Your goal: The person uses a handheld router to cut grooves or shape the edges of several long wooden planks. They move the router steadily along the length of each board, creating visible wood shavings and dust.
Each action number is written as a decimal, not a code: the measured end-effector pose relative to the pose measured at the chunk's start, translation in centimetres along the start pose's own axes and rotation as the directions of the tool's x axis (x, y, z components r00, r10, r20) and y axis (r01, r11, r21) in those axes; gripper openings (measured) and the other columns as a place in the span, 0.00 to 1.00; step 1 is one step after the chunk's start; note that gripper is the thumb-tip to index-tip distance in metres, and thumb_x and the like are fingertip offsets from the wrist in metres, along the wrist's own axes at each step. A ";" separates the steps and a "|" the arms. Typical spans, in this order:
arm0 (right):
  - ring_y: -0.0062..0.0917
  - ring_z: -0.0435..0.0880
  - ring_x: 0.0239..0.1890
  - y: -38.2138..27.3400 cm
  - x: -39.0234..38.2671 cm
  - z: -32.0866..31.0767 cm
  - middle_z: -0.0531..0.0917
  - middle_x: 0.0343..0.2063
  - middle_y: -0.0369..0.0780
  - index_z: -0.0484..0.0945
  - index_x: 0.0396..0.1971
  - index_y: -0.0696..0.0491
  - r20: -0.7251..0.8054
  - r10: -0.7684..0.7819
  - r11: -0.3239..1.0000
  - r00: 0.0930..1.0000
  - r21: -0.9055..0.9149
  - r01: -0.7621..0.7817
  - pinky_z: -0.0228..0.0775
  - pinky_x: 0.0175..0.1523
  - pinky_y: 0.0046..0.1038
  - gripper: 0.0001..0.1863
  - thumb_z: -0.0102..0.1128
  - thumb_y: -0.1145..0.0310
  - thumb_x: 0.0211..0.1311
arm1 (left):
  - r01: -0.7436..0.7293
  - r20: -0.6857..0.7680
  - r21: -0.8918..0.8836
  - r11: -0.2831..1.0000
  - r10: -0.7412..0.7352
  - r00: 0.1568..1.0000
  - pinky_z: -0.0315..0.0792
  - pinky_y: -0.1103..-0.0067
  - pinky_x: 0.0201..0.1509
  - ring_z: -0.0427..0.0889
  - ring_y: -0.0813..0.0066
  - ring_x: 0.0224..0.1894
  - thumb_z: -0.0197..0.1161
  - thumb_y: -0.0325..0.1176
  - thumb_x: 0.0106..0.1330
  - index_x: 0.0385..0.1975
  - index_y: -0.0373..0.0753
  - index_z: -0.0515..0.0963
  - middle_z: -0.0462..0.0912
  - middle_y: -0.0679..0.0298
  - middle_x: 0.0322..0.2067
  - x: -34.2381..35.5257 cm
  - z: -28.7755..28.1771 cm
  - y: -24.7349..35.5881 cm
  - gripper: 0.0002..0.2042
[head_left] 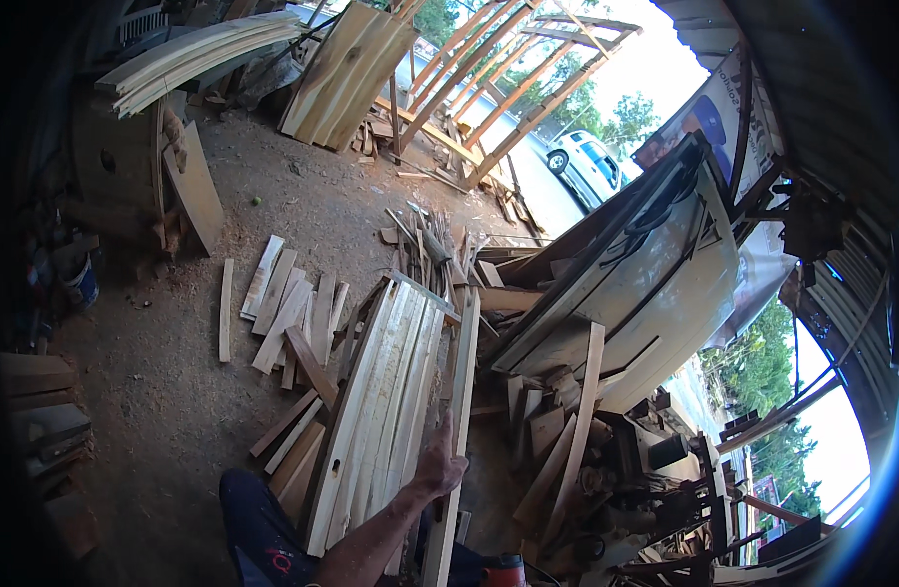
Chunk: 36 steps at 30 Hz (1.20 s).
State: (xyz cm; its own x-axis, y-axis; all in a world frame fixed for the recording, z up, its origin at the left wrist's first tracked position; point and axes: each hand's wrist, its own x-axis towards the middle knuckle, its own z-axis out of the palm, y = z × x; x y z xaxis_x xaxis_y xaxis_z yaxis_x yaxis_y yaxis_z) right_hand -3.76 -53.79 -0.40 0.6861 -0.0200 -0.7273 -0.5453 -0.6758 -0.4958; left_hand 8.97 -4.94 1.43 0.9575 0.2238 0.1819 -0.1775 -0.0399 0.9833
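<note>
At the far left, curved pale boards (190,54) lay stacked on a bench, and a blue bucket (81,284) stood in the shadow below them. Nearer the middle, short offcuts (288,318) were scattered flat on the dirt floor (176,391), loose and unsorted. Just right of them a stack of long pale planks (381,391) lay side by side, running from near the person's dark trousers (259,533) away toward a heap of scraps. The planks looked already gathered and roughly lined up, so much of the sorting seemed done, though the offcuts on the floor and the jumble on the right remained untidied. One long narrow board (462,401) stood on edge along the right side of the stack, touching it. The right hand (440,465) rested on this board near its close end, fingers curled over the edge, apparently gripping it; how firmly could not be told. The left hand was not in view. Farther right lay a large grey panel (645,284), tilted, with a clutter of wood blocks (557,440) and dark machine parts (665,460) below it, and a white car (586,161) beyond.
</note>
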 end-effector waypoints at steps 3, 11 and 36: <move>0.25 0.79 0.29 -1.8 -0.9 0.3 0.82 0.33 0.36 0.67 0.61 0.51 -0.032 -0.024 0.999 0.999 0.026 0.025 0.75 0.34 0.29 0.33 0.63 0.70 0.52 | -0.117 -0.085 0.096 0.988 0.126 0.988 0.59 0.68 0.70 0.61 0.43 0.67 0.60 0.24 0.52 0.71 0.31 0.37 0.59 0.37 0.65 0.9 -6.0 3.6 0.48; 0.24 0.78 0.28 -1.4 -1.4 2.1 0.81 0.31 0.35 0.68 0.61 0.51 -0.044 -0.004 0.998 0.999 0.062 0.007 0.75 0.32 0.29 0.32 0.63 0.70 0.52 | 0.130 -0.269 0.158 0.979 -0.084 0.959 0.62 0.70 0.69 0.67 0.47 0.64 0.59 0.28 0.46 0.66 0.24 0.54 0.66 0.37 0.61 3.5 -21.4 1.3 0.42; 0.22 0.76 0.24 -1.6 -2.7 2.5 0.77 0.26 0.33 0.68 0.58 0.52 -0.080 0.078 0.989 0.994 0.128 -0.067 0.73 0.28 0.29 0.30 0.60 0.72 0.52 | 0.192 -0.128 0.313 0.930 -0.159 0.979 0.54 0.66 0.73 0.57 0.46 0.69 0.67 0.33 0.52 0.67 0.27 0.53 0.58 0.38 0.65 0.3 -18.0 -14.6 0.42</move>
State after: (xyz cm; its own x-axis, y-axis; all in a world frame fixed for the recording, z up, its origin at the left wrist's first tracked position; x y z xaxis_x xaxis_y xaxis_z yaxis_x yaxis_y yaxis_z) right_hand -5.93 -50.77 1.15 0.6779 -0.1310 -0.7234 -0.6473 -0.5728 -0.5029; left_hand 7.75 13.24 -12.90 0.9364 0.3504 0.0213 0.0904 -0.2992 0.9499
